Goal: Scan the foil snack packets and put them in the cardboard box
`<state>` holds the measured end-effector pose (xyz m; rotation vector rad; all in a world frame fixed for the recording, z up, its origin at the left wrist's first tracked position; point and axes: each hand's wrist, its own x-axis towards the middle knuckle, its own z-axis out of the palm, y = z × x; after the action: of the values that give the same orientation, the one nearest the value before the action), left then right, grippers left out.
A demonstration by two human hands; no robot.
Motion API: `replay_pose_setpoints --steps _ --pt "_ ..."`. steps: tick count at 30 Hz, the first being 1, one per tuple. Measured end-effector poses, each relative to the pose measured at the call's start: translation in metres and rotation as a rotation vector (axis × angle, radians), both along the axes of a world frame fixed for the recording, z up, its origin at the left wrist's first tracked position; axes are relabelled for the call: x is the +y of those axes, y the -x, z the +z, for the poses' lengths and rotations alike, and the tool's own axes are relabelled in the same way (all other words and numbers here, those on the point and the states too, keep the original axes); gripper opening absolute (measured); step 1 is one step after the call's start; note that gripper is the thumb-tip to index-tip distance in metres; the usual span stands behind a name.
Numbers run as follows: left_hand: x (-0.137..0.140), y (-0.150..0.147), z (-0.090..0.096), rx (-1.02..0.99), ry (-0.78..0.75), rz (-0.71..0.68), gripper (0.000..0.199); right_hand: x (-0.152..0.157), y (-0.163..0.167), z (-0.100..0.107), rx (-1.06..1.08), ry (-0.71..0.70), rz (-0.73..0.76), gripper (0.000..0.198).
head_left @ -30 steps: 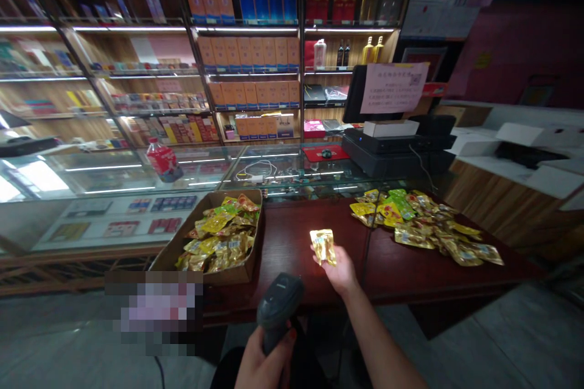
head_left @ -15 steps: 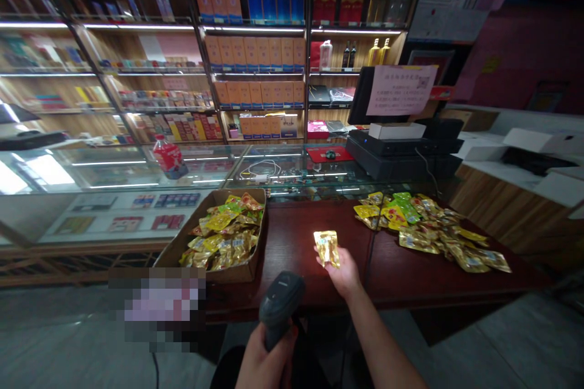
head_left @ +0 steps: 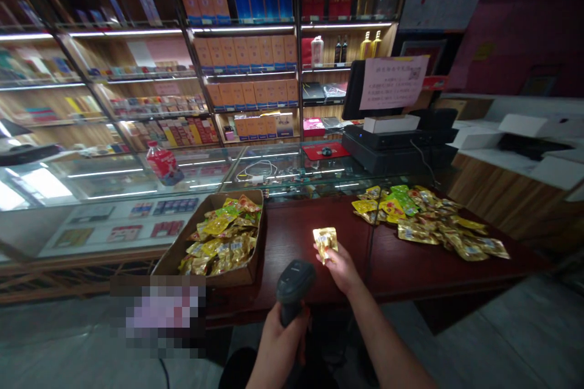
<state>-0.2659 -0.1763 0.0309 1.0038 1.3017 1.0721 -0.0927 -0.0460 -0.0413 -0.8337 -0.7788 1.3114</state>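
My left hand (head_left: 283, 335) is wrapped round the handle of a dark barcode scanner (head_left: 295, 282), its head tilted up and toward the right. To the right of it, my right hand (head_left: 341, 266) holds a small shiny gold snack packet (head_left: 325, 242) above the dark red table (head_left: 292, 228). A bright patch lights the packet's top part. Left of both hands stands an open cardboard box (head_left: 261, 228) with many gold, yellow and green packets (head_left: 223, 225) in it. On the right of the table lies a loose heap of similar packets (head_left: 433, 219).
Behind the table runs a glass display counter (head_left: 210, 164), bearing a red bottle (head_left: 162, 164), a white cable (head_left: 258, 170), a mouse (head_left: 326, 151) on a red mat and a monitor (head_left: 353, 91) with a paper sheet. Shelves of boxed goods (head_left: 246, 51) line the wall. A pixelated patch covers something at lower left.
My left hand has moved the barcode scanner right and slightly up, nearer the packet. The packet in my right hand now leans a little, its top brightly lit. The view has shifted slightly.
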Motion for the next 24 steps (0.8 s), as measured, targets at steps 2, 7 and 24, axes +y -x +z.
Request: replay_pose_setpoints --steps 2,7,24 --pt "-0.001 -0.001 0.001 0.007 -0.016 -0.009 0.038 0.001 0.002 0.003 0.042 0.033 -0.007 0.032" --pt "-0.012 0.004 0.000 -0.010 -0.014 0.004 0.039 0.001 0.005 0.007 0.080 0.071 -0.026 0.032" --pt "0.060 0.045 -0.047 -0.023 -0.112 -0.040 0.035 -0.001 0.001 -0.006 0.079 0.098 -0.111 0.061"
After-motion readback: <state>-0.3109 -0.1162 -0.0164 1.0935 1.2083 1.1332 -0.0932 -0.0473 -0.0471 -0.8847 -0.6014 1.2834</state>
